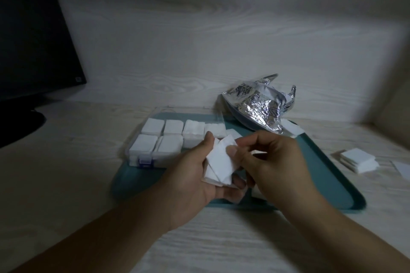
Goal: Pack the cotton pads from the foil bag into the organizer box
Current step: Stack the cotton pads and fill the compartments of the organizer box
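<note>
Our left hand [195, 175] cupping a stack of cotton pads [219, 162], our right hand [268, 162] pinching its top, organizer box [168, 139] just beyond our left hand.

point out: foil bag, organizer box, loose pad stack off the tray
foil bag [260, 104]: head view, crumpled silver front.
organizer box [145, 160]: head view, front latch.
loose pad stack [358, 157]: head view, top pad, on the table right of the tray.

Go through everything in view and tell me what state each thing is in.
Organizer box: lid open, visible compartments filled with pads.
Foil bag: torn open, crumpled, on the tray.
Tray: flat on the table.
Pad stack: held between both hands.
Left hand: grips stack.
Right hand: pinches stack.
Loose pads: on the table.
</note>
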